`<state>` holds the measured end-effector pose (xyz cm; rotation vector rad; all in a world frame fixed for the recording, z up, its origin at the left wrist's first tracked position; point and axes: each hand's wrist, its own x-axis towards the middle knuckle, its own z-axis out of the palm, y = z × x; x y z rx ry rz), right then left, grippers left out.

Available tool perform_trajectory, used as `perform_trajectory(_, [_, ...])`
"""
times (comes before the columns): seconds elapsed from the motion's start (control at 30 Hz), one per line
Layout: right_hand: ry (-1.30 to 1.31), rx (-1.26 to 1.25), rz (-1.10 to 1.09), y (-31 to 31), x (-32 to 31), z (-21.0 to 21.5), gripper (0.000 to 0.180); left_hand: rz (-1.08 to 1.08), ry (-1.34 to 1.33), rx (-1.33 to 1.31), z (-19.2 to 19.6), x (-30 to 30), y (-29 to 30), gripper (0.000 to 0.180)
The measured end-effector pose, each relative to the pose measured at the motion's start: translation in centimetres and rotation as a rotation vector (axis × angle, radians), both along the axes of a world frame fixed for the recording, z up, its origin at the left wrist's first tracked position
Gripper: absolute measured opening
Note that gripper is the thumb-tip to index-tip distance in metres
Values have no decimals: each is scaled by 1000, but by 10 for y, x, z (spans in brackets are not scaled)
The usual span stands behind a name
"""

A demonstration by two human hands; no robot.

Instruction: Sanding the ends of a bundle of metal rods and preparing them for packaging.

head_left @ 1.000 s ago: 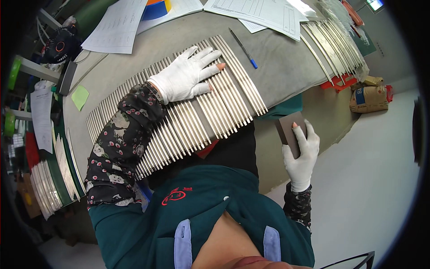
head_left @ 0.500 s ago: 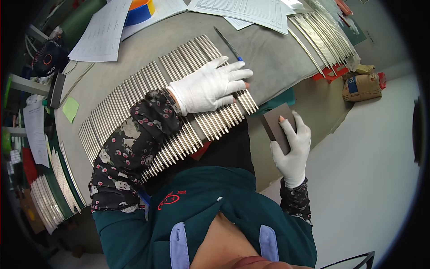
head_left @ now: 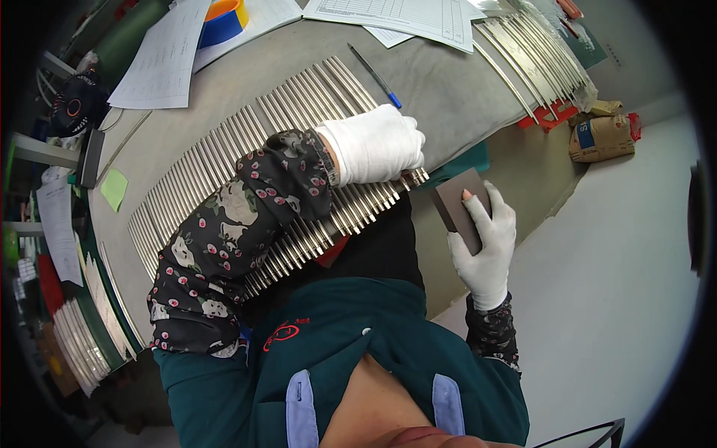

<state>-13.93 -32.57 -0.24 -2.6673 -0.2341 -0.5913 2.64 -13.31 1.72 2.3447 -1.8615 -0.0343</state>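
Observation:
A long row of thin silvery metal rods (head_left: 246,134) lies side by side on the grey-covered table, their near ends jutting over its edge. Over the right end of that row, my left hand (head_left: 377,145) in a white glove is closed, its fingers curled down around the last rods; the fingertips are mostly hidden. My right hand (head_left: 485,246), gloved in white with a bare fingertip showing, grips a dark grey-brown rectangular block (head_left: 464,205), like a sanding block. It is held off the table's front edge, to the right of the rods.
A blue-capped pen (head_left: 377,78) lies beyond the rods. Paper sheets (head_left: 396,19) and a blue and orange tape roll (head_left: 224,21) are at the back. More rods (head_left: 530,60) rest at the far right above a red holder (head_left: 549,116). A brown sack (head_left: 603,138) stands beyond.
My left hand has shifted right along the rods, and its outstretched fingers have curled down over the end ones. The right hand still holds the block in nearly the same place.

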Motion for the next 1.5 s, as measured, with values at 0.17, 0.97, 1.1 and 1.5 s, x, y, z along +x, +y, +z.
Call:
perform_trajectory(0.17, [-9, 16, -9, -1, -3, 1, 56, 13, -36, 23, 2, -6, 2, 13])
perform_trajectory(0.97, [-31, -218, 135, 22, 15, 32, 48, -87, 287, -528, -41, -4, 16, 16])
perform_trajectory(1.1, [-123, -208, 45, 15, 14, 36, 49, -104, 259, -528, -42, -1, 13, 16])
perform_trajectory(1.5, [-99, -413, -96, 16, 20, 31, 44, -83, 309, -502, -40, -5, 16, 17])
